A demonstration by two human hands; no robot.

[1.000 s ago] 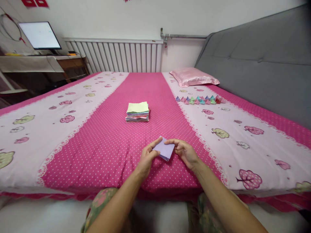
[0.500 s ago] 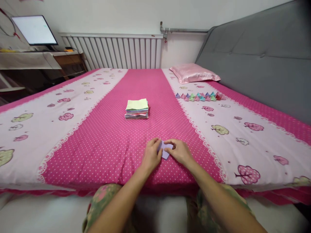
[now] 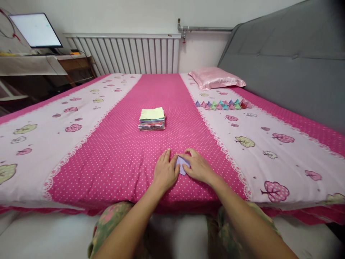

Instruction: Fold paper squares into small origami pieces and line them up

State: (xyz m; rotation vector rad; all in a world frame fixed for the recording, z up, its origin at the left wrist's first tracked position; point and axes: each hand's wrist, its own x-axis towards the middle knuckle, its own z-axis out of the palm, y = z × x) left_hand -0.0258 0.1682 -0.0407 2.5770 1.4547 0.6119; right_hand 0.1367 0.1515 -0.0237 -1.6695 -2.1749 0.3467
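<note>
A small piece of folded purple paper [image 3: 182, 164] lies on the pink dotted middle of the bedspread [image 3: 129, 154], near the bed's front edge. My left hand [image 3: 165, 170] holds its left side, thumb and index finger on the paper and the other fingers stretched over the cloth. From the right, my right hand [image 3: 198, 166] grips it with thumb and index finger. Both index fingertips meet near the paper's top point, and the fingers cover part of its edges. Beyond my hands stands a stack of coloured square paper [image 3: 151, 119], a pale yellow sheet on top.
Two rows of small folded paper pieces [image 3: 222, 104] in several colours stand at the right. Behind them lies a pink pillow [image 3: 215, 78] by the grey headboard [image 3: 280, 68]. A radiator [image 3: 126, 54] runs along the wall; a desk with a monitor [image 3: 36, 30] is at far left.
My left hand has flattened, with its fingers spreading forward. My right fingers have moved inward toward the left index finger. The paper shows a narrower, more pointed shape between them.
</note>
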